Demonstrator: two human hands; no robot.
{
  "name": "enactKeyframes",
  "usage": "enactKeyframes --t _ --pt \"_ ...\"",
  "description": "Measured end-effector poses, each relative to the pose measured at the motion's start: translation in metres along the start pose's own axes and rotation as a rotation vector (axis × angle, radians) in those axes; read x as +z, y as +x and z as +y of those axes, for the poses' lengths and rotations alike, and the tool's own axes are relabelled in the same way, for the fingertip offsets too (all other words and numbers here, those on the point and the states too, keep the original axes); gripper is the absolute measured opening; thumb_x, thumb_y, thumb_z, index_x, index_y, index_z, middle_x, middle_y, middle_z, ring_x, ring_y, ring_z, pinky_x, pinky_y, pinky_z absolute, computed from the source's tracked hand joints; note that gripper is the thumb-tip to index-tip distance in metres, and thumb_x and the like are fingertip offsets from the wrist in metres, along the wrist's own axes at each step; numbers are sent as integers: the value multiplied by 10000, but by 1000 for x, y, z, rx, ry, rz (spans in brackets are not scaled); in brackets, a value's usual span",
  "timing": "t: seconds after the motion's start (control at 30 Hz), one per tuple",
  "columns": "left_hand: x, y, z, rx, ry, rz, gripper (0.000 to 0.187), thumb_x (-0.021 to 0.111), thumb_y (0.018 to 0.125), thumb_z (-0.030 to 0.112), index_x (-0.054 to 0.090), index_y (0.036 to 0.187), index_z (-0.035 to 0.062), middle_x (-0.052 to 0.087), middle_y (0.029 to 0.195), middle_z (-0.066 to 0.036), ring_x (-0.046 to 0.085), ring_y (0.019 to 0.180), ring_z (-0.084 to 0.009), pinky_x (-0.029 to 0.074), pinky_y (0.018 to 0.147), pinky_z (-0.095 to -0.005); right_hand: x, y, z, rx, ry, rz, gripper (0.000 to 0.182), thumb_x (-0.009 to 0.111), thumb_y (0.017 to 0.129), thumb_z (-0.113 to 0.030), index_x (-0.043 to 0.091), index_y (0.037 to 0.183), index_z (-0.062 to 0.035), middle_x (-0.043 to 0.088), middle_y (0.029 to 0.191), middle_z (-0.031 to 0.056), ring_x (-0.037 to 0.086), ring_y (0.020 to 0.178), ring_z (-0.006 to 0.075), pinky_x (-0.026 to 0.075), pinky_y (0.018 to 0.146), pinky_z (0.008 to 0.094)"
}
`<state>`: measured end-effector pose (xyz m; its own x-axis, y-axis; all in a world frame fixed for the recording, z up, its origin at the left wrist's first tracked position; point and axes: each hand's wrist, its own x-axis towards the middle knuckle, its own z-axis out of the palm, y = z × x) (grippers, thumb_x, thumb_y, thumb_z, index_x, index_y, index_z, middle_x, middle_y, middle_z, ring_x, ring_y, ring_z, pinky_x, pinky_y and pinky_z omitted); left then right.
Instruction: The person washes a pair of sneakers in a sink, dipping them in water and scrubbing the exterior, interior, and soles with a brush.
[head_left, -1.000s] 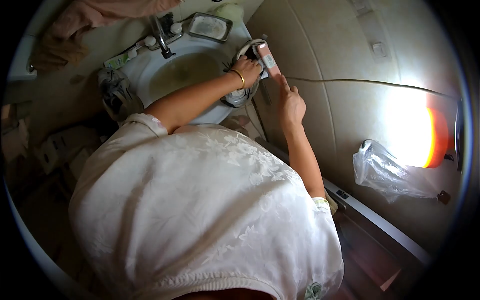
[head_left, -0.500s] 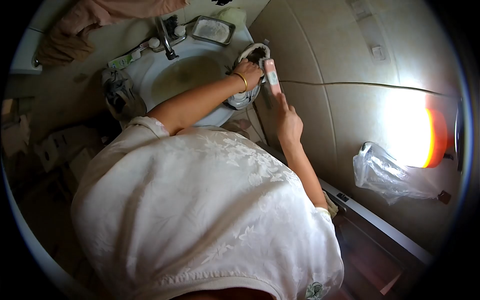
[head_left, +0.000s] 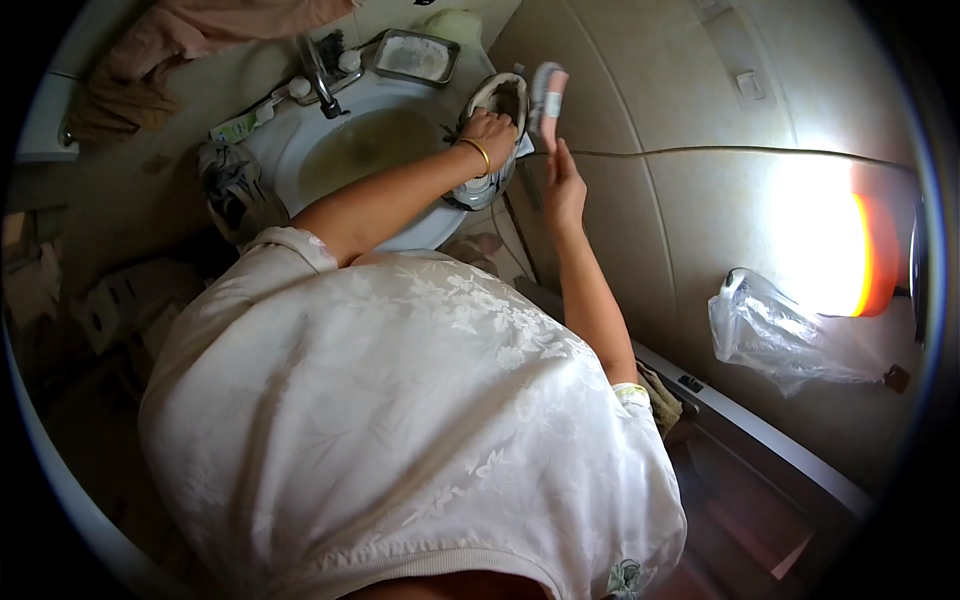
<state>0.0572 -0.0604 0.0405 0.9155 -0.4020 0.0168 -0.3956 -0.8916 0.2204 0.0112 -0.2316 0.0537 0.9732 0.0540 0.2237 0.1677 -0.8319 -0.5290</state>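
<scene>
My left hand [head_left: 492, 132] is closed on a grey and white sneaker [head_left: 477, 190], which rests at the right rim of the washbasin [head_left: 290, 165] with its opening facing up. A gold bangle circles that wrist. In my right hand [head_left: 566, 190] is the handle of a pink scrubbing brush [head_left: 552, 110], held upright just right of the sneaker and apart from it. The brush's bristles face left. A second sneaker [head_left: 235, 190], darker in the shade, sits at the basin's left edge.
Cloudy brownish water [head_left: 365, 150] lies in the basin under the faucet [head_left: 318, 80]. Behind it are a metal tray of white powder [head_left: 415, 57] and a toothpaste tube [head_left: 235, 128]. On the right wall hang a bright lamp [head_left: 870, 255] and a plastic bag [head_left: 765, 330].
The brush has moved off the sneaker's opening, up and slightly right, and turned more upright. My left hand stays on the sneaker. The view has shifted slightly.
</scene>
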Motion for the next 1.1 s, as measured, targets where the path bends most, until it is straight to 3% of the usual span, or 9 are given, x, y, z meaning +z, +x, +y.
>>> enactKeyframes --t 0.13,0.27,0.3,0.4,0.43,0.53,0.77,0.9,1.1 --pt "-21 1 -6 4 -168 51 210 572 775 261 622 829 64 590 881 -101 569 848 -279 421 759 -385 1 10 12 492 731 -32 386 500 904 -289 513 1160 -1 474 586 -14 410 424 55 307 354 213" --pt "-29 10 -26 3 -556 420 162 620 738 194 597 784 40 581 858 -117 554 822 -319 443 739 -403 -27 -14 -8 663 673 -215 408 563 853 -383 548 1052 -28 421 512 -27 370 345 67 270 301 213" --pt "-24 18 -36 -24 -643 528 191 621 709 112 595 884 40 587 940 -125 553 891 -319 442 801 -385 -26 -19 -11 708 735 -236 394 564 851 -387 551 1022 -32 425 516 -24 375 346 68 271 302 214" --pt "-26 33 -59 -214 -611 507 410 602 691 63 538 1096 53 557 1092 -138 529 1007 -309 425 875 -350 -25 -29 -29 774 832 -271 350 566 849 -386 533 941 -50 438 537 -15 384 346 72 271 302 211" --pt "-19 39 -69 -158 -625 411 600 583 678 33 426 1254 94 491 1228 -137 479 1119 -293 391 940 -330 -24 -31 -32 785 862 -290 352 565 850 -385 529 952 -50 438 540 -14 384 346 73 271 302 211" --pt "-15 58 -78 78 -710 133 631 609 691 56 398 1281 127 468 1260 -133 463 1145 -283 379 958 -330 -27 -33 -37 814 919 -371 358 560 854 -381 514 985 -51 443 561 -10 396 364 75 264 304 212" --pt "-15 82 -85 127 -581 91 310 674 721 269 610 964 87 609 990 -101 568 946 -267 446 810 -336 -40 -15 -50 832 991 -388 301 567 855 -346 507 935 -62 442 573 -11 386 369 84 269 328 227" --pt "-9 68 -102 -29 -535 143 303 664 716 339 624 846 69 611 905 -117 575 845 -278 450 721 -355 -30 -6 -50 834 965 -363 263 574 855 -315 508 882 -62 440 567 -8 374 357 89 267 330 238" --pt "-22 8 -99 -293 -579 207 318 666 694 347 625 765 40 616 738 -129 591 678 -273 458 639 -356 -7 5 -61 719 902 -407 371 638 798 -350 546 910 -9 470 602 2 409 386 88 304 348 235"
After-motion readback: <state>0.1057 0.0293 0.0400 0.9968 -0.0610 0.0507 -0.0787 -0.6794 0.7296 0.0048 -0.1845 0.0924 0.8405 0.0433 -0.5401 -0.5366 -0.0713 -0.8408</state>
